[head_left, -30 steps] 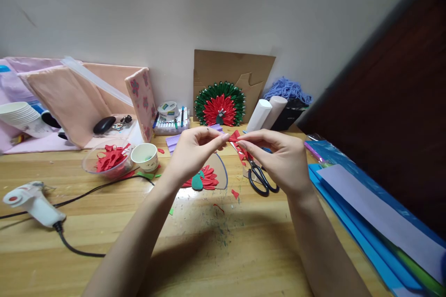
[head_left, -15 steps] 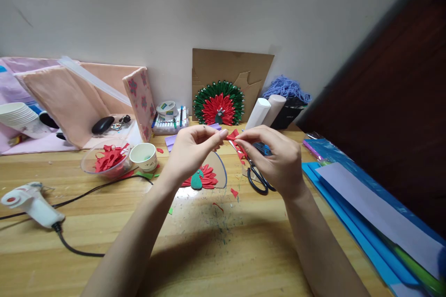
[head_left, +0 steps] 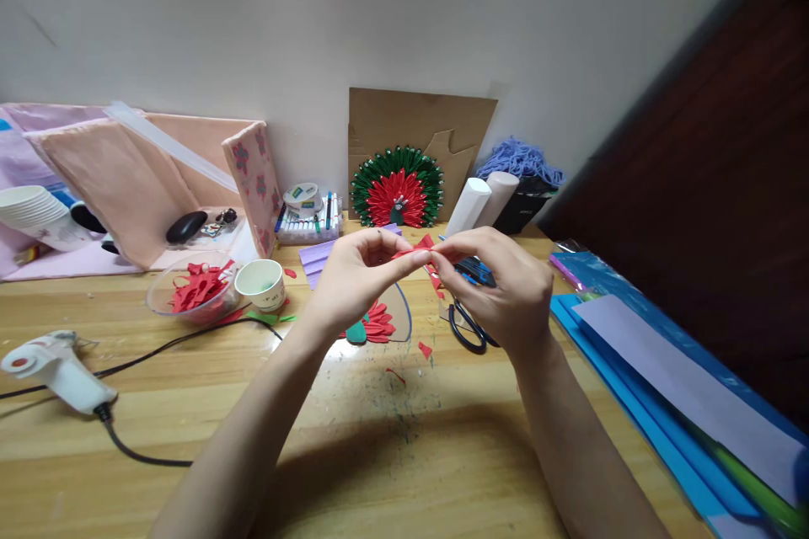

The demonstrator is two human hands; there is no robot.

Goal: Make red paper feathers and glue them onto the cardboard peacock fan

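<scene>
Between my fingertips, above the table, is a small strip of red crepe paper (head_left: 410, 253). My left hand (head_left: 360, 274) pinches it from the left, its thumb reaching to the other hand. My right hand (head_left: 496, 286) pinches the strip's right end with thumb and forefinger. The fingers cover most of the strip. Below and behind my left hand lies a half-round cardboard piece (head_left: 401, 312) with red petals and a green body (head_left: 357, 331), partly hidden by the wrist. Black-handled scissors (head_left: 468, 333) lie under my right hand, their blades mostly covered.
A clear bowl of red paper strips (head_left: 200, 286), a paper cup (head_left: 260, 285) and a corded glue gun (head_left: 60, 370) are on the left. A finished red-and-green peacock (head_left: 397, 187) leans against cardboard at the back. Blue sheets (head_left: 632, 387) line the right edge.
My left hand has shifted slightly right, its thumb now meeting my right fingertips. More of the purple paper shows, while my left hand and wrist cover more of the cardboard piece.
</scene>
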